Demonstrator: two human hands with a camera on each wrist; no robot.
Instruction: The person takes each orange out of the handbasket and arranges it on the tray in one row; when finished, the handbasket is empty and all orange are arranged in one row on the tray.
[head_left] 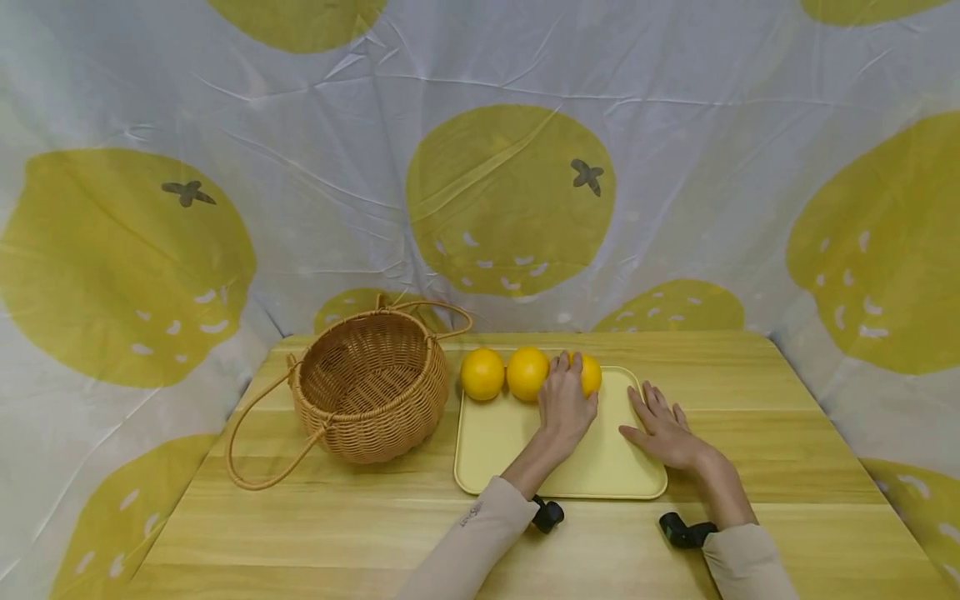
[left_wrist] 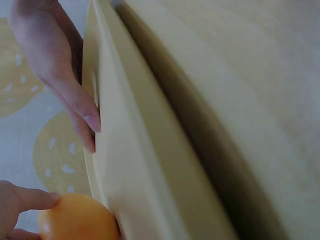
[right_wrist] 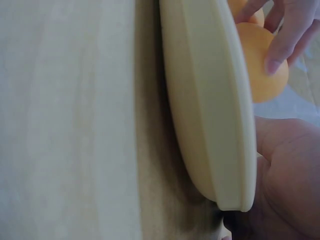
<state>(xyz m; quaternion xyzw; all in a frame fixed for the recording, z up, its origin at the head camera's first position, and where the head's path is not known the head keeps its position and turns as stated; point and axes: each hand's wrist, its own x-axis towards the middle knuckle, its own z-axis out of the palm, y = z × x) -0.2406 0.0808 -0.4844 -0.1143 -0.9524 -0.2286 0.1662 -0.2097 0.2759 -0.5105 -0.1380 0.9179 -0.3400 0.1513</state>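
Observation:
Three round oranges sit along the back of a pale yellow rectangular tray (head_left: pixel 495 450): a left orange (head_left: pixel 482 374), a middle orange (head_left: pixel 528 374) and a right orange (head_left: pixel 592 376). My left hand (head_left: pixel 566 408) grips the right orange from above, hiding part of it. The left wrist view shows its thumb pressed on that orange (left_wrist: pixel 80 220). At the tray's right edge, my right hand (head_left: pixel 667 432) rests with fingers spread and holds nothing. The right wrist view shows its palm (right_wrist: pixel 295 175) beside the tray rim (right_wrist: pixel 245 100).
A brown wicker basket (head_left: pixel 382 429) stands left of the tray, its two handles folded outward. Nothing shows inside it. Everything stands on a wood-grain table (head_left: pixel 337 533), with a lemon-print cloth (head_left: pixel 510 67) hanging behind and at both sides.

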